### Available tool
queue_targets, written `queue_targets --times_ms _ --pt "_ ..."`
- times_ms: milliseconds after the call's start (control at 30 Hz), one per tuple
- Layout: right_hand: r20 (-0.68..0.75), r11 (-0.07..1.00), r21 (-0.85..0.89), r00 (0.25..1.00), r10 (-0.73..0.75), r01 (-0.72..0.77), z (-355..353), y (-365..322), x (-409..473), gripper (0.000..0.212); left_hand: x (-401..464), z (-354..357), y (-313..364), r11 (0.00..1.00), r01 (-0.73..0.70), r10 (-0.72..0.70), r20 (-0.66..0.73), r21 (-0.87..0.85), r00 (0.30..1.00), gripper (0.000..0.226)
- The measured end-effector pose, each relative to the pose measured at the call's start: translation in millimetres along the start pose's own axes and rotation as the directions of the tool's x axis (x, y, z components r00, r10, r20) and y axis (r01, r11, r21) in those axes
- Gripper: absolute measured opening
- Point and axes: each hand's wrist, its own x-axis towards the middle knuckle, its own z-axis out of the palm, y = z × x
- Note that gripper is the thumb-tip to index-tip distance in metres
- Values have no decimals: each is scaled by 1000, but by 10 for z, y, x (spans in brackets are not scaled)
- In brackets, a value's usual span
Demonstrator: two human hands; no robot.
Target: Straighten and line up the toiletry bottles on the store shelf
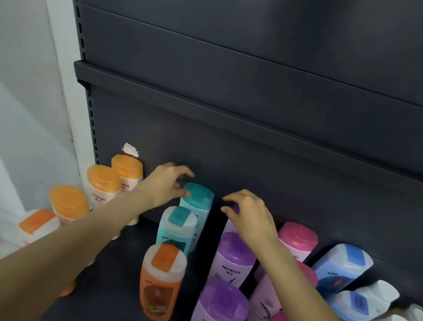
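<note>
Shelf unit back panel (277,59): dark charcoal grey, matt, uniform; shelf lip (240,117) same grey. Wall at left (14,43): pale grey-white.

Left column, plastic bottles with rounded orange caps (103,180): bodies white, small dark lettering.

Rear centre bottle (198,200): teal cap, pale aqua body. Bottle in front of it (177,224): white top with teal flip tab, aqua body.

Front centre translucent bottle (160,283): orange body, white top, orange tab.

Purple-capped bottles (233,259): lilac bodies, dark script and swirl motif.

Pink-capped bottle (296,239): magenta cap, light pink body.

Right column bottles (341,266): white tops with blue tabs, light blue bodies or labels.
</note>
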Motion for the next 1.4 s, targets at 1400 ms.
queue_targets --times_ms 1400 --pt "204 987 -121 971 127 -103 1032 -1761 1102 50 -274 -867 -1703 820 445 -399 196 -361 896 39"
